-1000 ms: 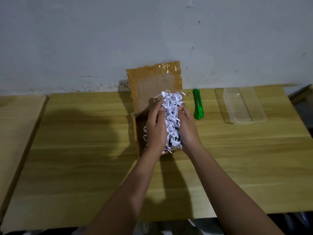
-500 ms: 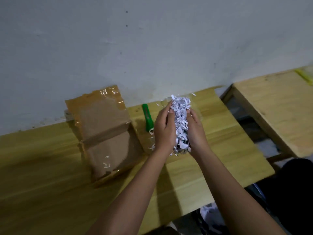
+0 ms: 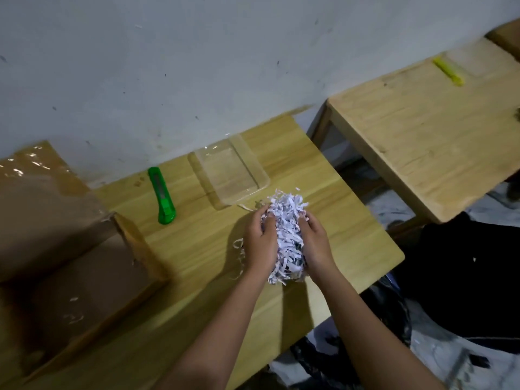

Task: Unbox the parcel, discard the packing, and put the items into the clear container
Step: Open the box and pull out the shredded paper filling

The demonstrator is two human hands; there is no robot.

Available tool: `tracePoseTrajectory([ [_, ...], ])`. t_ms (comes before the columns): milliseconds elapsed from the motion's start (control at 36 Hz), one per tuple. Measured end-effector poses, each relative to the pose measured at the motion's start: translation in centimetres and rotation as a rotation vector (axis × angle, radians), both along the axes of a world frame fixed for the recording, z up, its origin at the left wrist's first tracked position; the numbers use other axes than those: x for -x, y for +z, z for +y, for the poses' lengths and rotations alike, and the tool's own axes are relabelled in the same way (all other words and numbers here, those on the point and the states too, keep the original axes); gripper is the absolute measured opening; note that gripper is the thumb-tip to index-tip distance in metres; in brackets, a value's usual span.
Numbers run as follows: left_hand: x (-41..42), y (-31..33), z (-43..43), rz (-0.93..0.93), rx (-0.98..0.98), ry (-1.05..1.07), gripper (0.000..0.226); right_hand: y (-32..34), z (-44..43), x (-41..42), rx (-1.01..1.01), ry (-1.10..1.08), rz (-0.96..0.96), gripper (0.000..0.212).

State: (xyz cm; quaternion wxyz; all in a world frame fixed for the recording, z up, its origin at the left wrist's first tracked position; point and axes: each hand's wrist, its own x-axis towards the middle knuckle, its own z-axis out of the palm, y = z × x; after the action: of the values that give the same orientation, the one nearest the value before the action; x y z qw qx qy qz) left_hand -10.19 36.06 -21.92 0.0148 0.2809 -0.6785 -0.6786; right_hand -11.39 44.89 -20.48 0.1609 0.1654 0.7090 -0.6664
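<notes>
A wad of white shredded paper packing (image 3: 287,232) is pressed between my left hand (image 3: 260,240) and my right hand (image 3: 315,243), held above the right part of the wooden table (image 3: 197,235). The open cardboard parcel (image 3: 84,263) lies at the left with its taped flap up against the wall; a few paper shreds remain inside. The clear container (image 3: 230,175) sits by the wall, just beyond my hands. A few loose shreds (image 3: 239,249) lie on the table left of my left hand.
A green utility knife (image 3: 162,198) lies between parcel and container. A second wooden table (image 3: 422,136) stands to the right with a yellow knife (image 3: 448,71) on it. A black bag (image 3: 464,277) sits on the floor past the table's right edge.
Both hands lifted the shredded paper out of the parcel and carried it rightward past the knife and container. The view swung right with them.
</notes>
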Motion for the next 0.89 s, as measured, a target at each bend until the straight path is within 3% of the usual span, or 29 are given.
tracePoseTrajectory([
  [139, 0.6, -0.6, -0.2, -0.049, 0.222, -0.063, 0.025, -1.3, 1.8, 0.9, -0.180, 0.098, 0.056, 0.011],
  [250, 0.8, 0.0, -0.3, -0.045, 0.404, -0.152, 0.028, -1.3, 2.8, 1.2, -0.296, 0.102, 0.101, 0.030],
  [333, 0.9, 0.3, -0.5, -0.035, 0.499, -0.241, 0.035, -0.7, 3.1, 1.2, -0.351, 0.091, 0.128, 0.028],
  [611, 0.7, 2.0, -1.5, 0.002, 0.642, -0.461, 0.042, 1.7, 4.0, 1.8, -0.635, 0.223, 0.237, 0.026],
  [889, -0.1, 4.0, -2.2, 0.034, 0.697, -0.543, 0.044, 3.6, 3.0, -0.3, -0.669, 0.146, 0.324, 0.039],
])
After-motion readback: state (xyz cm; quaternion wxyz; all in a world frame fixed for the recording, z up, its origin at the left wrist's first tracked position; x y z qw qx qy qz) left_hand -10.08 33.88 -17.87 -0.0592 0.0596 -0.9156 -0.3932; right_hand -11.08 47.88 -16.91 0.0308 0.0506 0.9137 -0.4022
